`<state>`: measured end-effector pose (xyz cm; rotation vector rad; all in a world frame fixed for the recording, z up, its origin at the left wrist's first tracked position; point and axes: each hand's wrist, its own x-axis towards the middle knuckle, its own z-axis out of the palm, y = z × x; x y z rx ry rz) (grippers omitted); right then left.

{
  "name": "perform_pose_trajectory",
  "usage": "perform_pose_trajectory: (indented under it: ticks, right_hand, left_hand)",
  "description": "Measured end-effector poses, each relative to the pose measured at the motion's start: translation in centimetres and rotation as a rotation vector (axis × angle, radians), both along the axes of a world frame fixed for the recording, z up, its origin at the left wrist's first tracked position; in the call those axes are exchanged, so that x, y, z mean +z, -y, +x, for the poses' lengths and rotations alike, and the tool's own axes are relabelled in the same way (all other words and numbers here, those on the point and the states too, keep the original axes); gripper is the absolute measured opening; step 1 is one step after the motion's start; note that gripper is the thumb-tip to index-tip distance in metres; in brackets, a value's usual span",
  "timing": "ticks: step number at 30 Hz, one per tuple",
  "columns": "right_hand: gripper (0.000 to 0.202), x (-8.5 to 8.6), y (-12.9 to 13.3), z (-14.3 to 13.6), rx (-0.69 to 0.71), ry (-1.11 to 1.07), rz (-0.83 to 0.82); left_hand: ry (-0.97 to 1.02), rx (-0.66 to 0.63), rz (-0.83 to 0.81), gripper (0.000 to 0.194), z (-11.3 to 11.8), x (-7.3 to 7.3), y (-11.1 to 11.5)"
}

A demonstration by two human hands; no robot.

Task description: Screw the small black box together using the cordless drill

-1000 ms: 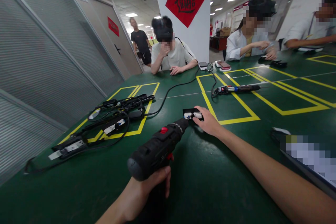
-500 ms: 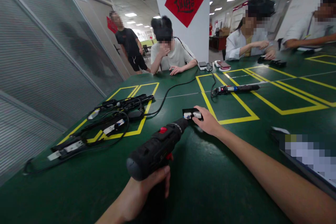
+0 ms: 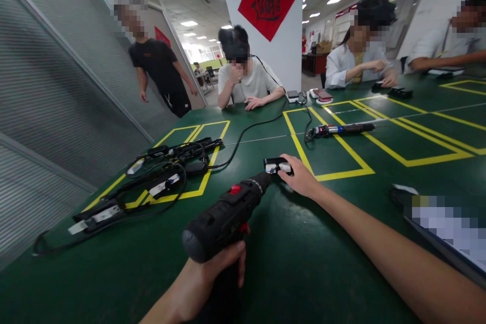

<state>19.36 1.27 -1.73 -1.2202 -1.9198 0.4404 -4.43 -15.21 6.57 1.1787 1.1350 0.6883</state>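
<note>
My left hand (image 3: 216, 273) is wrapped round the grip of a black cordless drill (image 3: 226, 217) with red switches. The drill slants away from me, and its nose reaches a small black box-shaped part (image 3: 270, 161) with white pieces inside. I cannot make out whether the bit touches that part. Fingers of my right hand (image 3: 299, 176) are closed on the part's right end, holding it against the green table (image 3: 296, 253).
Black devices with cables (image 3: 167, 172) lie in yellow taped frames at the left. A soldering-iron-like tool (image 3: 343, 129) lies further back. A dark-edged tray-like thing (image 3: 406, 202), partly blurred, is at the right. Several people sit or stand beyond the table.
The standing person in black has moved left and nearer. My hands, the drill and the black part stay almost where they were.
</note>
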Motion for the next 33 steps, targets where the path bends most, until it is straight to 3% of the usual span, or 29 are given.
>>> perform_pose_trajectory:
  ticks: [7,16,33]
  right_hand:
    - [0.042,0.03,-0.10,-0.04,-0.006,0.006,0.001]
    - [0.042,-0.16,-0.11,0.02,-0.014,0.013,0.009]
    - [0.042,-0.09,-0.07,0.06,-0.010,0.017,-0.002]
  left_hand:
    - [0.011,0.016,-0.025,0.028,-0.12,-0.46,0.13]
    - [-0.010,-0.023,-0.014,0.028,-0.13,-0.20,-0.06]
    - [0.053,0.026,-0.048,0.027,0.06,-0.33,0.05]
